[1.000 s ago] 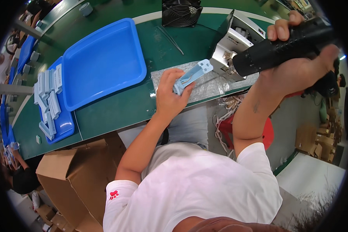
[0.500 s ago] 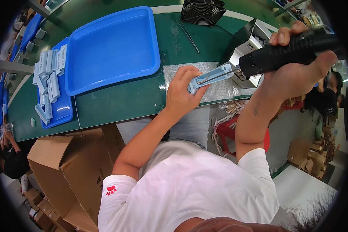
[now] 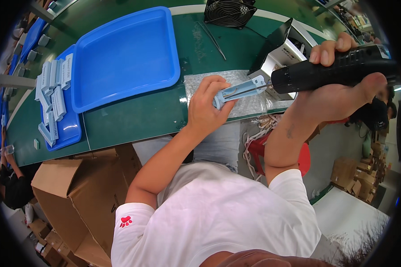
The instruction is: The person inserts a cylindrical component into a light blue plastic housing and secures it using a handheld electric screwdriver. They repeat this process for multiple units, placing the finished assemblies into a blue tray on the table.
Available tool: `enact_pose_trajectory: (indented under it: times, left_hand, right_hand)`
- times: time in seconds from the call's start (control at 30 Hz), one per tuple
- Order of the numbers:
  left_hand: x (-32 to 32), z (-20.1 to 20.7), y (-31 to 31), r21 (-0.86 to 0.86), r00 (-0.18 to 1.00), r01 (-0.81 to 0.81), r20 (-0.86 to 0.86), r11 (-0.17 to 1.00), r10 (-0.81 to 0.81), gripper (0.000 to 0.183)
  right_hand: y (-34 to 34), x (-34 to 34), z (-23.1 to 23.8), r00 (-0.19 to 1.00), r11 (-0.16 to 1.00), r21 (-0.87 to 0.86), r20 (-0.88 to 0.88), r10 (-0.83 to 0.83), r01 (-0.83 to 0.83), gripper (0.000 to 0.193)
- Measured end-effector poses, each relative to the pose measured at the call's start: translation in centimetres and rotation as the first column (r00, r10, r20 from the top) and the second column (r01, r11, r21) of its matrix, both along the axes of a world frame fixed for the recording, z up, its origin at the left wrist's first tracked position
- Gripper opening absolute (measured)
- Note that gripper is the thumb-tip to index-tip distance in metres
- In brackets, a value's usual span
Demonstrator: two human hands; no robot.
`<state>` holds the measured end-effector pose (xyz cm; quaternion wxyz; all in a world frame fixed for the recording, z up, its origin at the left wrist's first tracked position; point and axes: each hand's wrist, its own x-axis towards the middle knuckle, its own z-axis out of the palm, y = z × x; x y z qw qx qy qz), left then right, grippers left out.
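My left hand [image 3: 208, 107] is closed round one end of a pale blue plastic housing [image 3: 247, 88], a long open trough held above the bench. With my right hand [image 3: 338, 91] I grip a black electric screwdriver [image 3: 316, 73]. Its thin bit lies along the inside of the housing, pointing toward my left hand; the bit's tip is hard to make out there. Under the housing lies a clear plastic bubble-wrap sheet [image 3: 196, 82]. Just beyond the screwdriver stands a black and silver metal box [image 3: 276, 55].
A large blue tray [image 3: 124, 62] overlaps a smaller blue tray [image 3: 70, 134] that carries several pale blue housings [image 3: 58, 102]. Tweezers [image 3: 213, 40] and a black fan [image 3: 229, 13] lie farther back on the green bench. An open cardboard box [image 3: 80, 196] stands at my left, a red stool [image 3: 305, 158] at my right.
The screwdriver and my right hand have shifted slightly left and a little lower. Both hands keep their holds. The whole view has moved a little.
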<state>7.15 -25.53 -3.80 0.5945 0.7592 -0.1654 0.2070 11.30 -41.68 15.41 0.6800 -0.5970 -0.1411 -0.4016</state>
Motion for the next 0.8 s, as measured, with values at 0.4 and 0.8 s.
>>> enact_pose_trajectory:
  times: [0.4, 0.8]
  left_hand:
    - [0.2, 1.1, -0.3, 0.037, 1.0, -0.024, 0.016, 0.999, 0.024, 0.032]
    - [0.1, 1.2, -0.5, 0.032, 1.0, -0.004, -0.013, 0.999, 0.005, 0.03]
  right_hand:
    - [-1.4, -1.8, 5.5, 0.941, 0.958, 0.117, 0.25, 0.228, -0.263, 0.056]
    - [-6.3, 4.6, 3.7, 0.901, 0.949, -0.269, 0.432, -0.034, 0.165, 0.025]
